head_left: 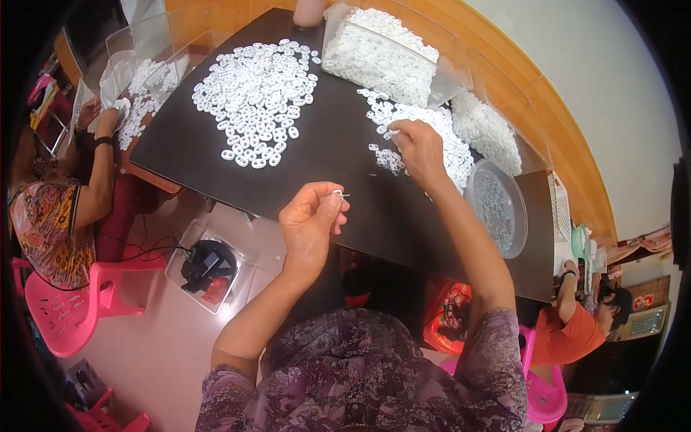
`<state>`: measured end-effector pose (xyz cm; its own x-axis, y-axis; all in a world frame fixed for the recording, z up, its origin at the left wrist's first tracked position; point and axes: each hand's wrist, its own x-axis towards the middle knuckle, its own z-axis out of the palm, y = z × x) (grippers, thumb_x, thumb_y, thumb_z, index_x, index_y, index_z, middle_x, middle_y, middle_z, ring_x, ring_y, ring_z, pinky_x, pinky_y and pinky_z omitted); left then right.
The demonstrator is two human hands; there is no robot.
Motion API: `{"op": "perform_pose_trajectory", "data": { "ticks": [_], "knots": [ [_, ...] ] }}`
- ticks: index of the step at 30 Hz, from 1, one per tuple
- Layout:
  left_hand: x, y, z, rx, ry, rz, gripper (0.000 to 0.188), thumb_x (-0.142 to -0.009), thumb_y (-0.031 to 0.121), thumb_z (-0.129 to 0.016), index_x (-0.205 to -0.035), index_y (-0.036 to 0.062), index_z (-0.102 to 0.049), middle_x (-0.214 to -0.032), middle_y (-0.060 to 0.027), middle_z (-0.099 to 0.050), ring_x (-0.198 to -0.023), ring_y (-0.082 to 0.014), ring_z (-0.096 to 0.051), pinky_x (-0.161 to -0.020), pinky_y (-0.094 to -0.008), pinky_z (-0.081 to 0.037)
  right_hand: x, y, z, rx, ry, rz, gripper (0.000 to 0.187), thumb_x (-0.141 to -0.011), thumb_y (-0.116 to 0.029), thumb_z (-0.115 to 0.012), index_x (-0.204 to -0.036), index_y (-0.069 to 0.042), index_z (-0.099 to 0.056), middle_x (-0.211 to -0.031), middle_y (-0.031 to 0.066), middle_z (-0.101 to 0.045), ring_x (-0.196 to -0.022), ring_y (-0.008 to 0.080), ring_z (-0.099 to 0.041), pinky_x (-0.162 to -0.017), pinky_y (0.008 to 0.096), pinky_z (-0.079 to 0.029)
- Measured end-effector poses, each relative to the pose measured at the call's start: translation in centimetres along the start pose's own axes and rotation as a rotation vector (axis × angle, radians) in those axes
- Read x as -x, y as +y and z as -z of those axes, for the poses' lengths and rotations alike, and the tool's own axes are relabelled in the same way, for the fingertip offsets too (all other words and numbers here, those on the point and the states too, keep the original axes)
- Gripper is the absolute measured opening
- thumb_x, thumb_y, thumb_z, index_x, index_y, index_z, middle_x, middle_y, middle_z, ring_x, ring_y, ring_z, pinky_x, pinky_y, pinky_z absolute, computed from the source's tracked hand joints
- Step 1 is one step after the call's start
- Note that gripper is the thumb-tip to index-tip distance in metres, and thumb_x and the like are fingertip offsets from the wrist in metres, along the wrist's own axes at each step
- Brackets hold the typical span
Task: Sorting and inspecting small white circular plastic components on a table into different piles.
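Note:
My left hand (309, 223) is closed in a pinch, a little off the table's near edge. Between its thumb and forefinger sits a small white plastic piece with a thin metal pin (346, 194) sticking out to the right. Farther right, my right hand (423, 155) reaches over the table, thumb and forefinger pinched on a small white plastic piece (394, 132). It is at the left edge of a heap of white pieces (452, 147). Smaller white parts (387, 158) lie just below its fingertips. A heap of white two-holed oval pieces (252, 93) spreads over the far left of the table.
A clear bin full of white pieces (381, 54) stands at the back, with another heaped bin (486, 129) beside it. A round clear tub of metal pins (497, 205) sits right of my forearm. One person (57, 209) works at left; another (576, 331) sits at right.

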<state>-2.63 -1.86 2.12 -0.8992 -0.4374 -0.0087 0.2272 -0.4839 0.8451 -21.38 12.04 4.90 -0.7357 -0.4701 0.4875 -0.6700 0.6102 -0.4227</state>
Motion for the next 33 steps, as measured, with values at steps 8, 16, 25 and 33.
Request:
{"op": "perform_pose_trajectory", "data": {
  "ticks": [8, 16, 25, 33],
  "knots": [
    [-0.5, -0.8, 0.5, 0.008, -0.021, 0.042, 0.011, -0.090, 0.007, -0.055, -0.097, -0.0002, -0.060, -0.077, -0.0039, -0.061, -0.061, -0.0057, -0.053, -0.052, -0.0182, -0.042, -2.3, 2.6, -2.6, 0.388, -0.130, 0.265, 0.013, -0.070, -0.006, -0.064, -0.081, -0.012, -0.068, -0.070, 0.0125, -0.055, -0.076, 0.0312, -0.054, -0.064, 0.0414, -0.044],
    [-0.6, -0.6, 0.5, 0.025, -0.010, 0.046, 0.011, -0.089, 0.006, -0.055, -0.096, -0.0007, -0.060, -0.077, -0.0047, -0.061, -0.060, -0.0061, -0.054, -0.052, -0.0184, -0.042, -1.4, 1.7, -2.0, 0.110, -0.025, 0.223, 0.011, -0.077, -0.003, -0.057, -0.082, -0.007, -0.066, -0.072, 0.0078, -0.058, -0.069, 0.0205, -0.054, -0.061, 0.0328, -0.043],
    [-0.2, 0.2, 0.2, 0.098, 0.035, 0.049, 0.012, -0.089, 0.006, -0.057, -0.096, -0.0036, -0.060, -0.075, -0.0087, -0.062, -0.058, -0.0094, -0.055, -0.050, -0.0206, -0.044, 3.3, -6.7, 1.0, -0.868, -0.416, -0.433, 0.013, -0.085, -0.009, -0.058, -0.092, 0.000, -0.063, -0.076, 0.0024, -0.062, -0.066, 0.0062, -0.054, -0.060, 0.0198, -0.042],
    [0.8, 0.5, 0.4, 0.021, 0.035, 0.012, 0.014, -0.090, 0.004, -0.054, -0.101, -0.0032, -0.058, -0.078, -0.0069, -0.062, -0.061, -0.0068, -0.055, -0.050, -0.0181, -0.043, 5.1, -8.6, 1.1, -0.922, -0.470, -0.398, 0.015, -0.084, -0.009, -0.060, -0.096, 0.000, -0.064, -0.079, 0.0011, -0.063, -0.071, 0.0056, -0.055, -0.061, 0.0195, -0.041]
  ]
}}
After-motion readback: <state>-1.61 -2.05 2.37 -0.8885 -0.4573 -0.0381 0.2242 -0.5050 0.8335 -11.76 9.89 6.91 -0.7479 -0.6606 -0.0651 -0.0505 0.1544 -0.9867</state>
